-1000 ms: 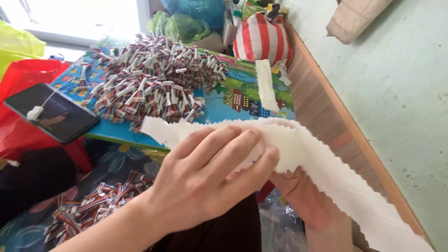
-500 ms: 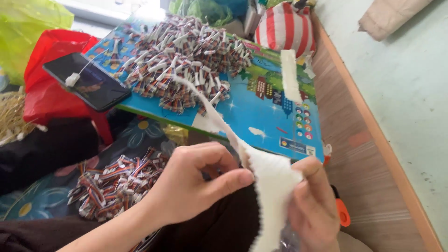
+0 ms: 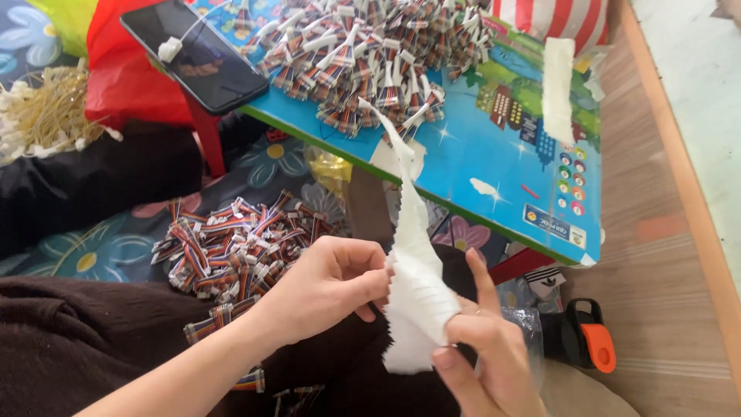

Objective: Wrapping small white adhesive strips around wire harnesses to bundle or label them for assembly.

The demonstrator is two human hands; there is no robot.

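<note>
— What do the hands hold in the head view?
— Left hand point(image 3: 328, 282) and right hand point(image 3: 482, 351) both pinch a white zigzag-edged strip point(image 3: 417, 289) above the lap, fingers clamped on it.
— Nearby?
— Cable bundles point(image 3: 231, 247) on the floor, just beside the blue table point(image 3: 494, 154).

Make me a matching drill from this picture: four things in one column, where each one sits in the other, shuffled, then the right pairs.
Things:
1. white paper strip
2. black phone
3. orange and black tool
4. strip of tape

Places:
A. on the wooden floor, right of the hands
B. stuck flat on the blue table top
C. held between the left hand and the right hand
D. at the table's left end, a white plug in it

Pairs: 1-C, 2-D, 3-A, 4-B
</note>
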